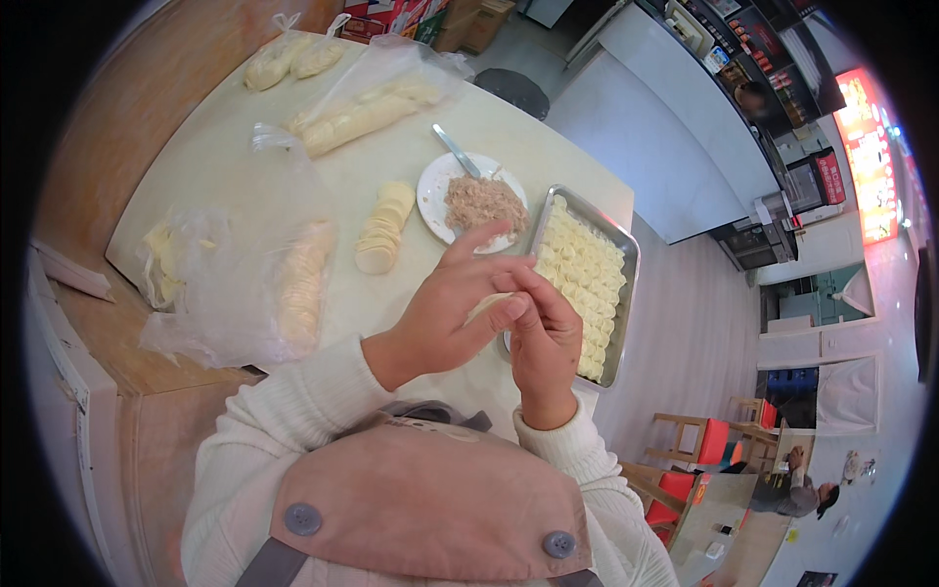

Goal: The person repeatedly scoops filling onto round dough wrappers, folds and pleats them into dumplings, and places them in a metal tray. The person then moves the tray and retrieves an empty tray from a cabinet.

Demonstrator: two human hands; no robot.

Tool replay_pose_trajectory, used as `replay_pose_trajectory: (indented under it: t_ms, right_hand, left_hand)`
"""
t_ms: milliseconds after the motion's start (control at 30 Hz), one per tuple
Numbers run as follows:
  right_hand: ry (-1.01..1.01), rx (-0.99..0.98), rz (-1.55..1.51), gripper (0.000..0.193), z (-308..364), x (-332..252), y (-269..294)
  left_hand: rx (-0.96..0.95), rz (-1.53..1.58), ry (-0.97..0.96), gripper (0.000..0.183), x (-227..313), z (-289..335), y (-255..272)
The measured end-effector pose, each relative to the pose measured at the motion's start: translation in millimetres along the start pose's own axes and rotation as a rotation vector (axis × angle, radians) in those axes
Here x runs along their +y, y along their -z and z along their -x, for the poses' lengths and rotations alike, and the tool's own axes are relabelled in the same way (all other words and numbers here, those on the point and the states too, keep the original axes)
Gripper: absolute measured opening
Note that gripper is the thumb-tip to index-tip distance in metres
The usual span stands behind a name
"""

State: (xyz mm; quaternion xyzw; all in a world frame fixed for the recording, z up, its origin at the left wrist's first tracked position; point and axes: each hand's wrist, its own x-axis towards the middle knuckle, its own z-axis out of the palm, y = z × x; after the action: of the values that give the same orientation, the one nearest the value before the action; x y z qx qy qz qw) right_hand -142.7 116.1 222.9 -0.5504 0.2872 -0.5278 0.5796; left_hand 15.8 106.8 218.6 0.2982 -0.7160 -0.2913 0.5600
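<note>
My left hand (445,308) and my right hand (548,342) meet over the near side of the table. Between them is a pale dumpling wrapper (485,305), mostly covered by the fingers; any filling inside is hidden. Both thumbs press close together against it, while the left forefinger sticks out. Just beyond the hands, a white plate (430,201) bears a mound of minced meat filling (484,203) with a flat-handled utensil (456,150) stuck in it. Left of the plate lies an overlapping row of round wrappers (384,227). On the right, a metal tray (634,264) holds many formed dumplings (585,279) in packed rows.
Clear plastic bags with stacked wrappers (301,284) lie on the table's left, beside another bag (367,110) farther back. Two knotted bags (293,61) sit at the far corner. A dark round stool (513,93) stands beyond the table. A seated person (797,494) is far right.
</note>
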Motion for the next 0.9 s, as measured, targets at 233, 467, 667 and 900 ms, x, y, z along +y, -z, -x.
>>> replay_pose_trajectory:
  t_ms: [233, 467, 667, 900]
  right_hand:
    - [0.187, 0.002, 0.139, 0.041, 4.5, 13.5, -10.7]
    - [0.312, -0.264, 0.338, 0.048, -28.5, 16.3, -12.0]
    - [0.427, -0.244, 0.458, 0.041, -37.1, 13.6, -14.0]
    - [0.543, -0.155, 0.574, 0.043, -40.1, 22.6, -16.1]
  left_hand:
    - [0.09, 0.225, 0.1, 0.03, 1.1, 1.3, -2.0]
    - [0.086, 0.255, 0.074, 0.032, 4.1, 6.0, -10.9]
    - [0.164, 0.312, 0.075, 0.036, 7.7, 3.8, -13.0]
    - [0.194, 0.363, 0.254, 0.039, 12.1, 6.8, -18.2]
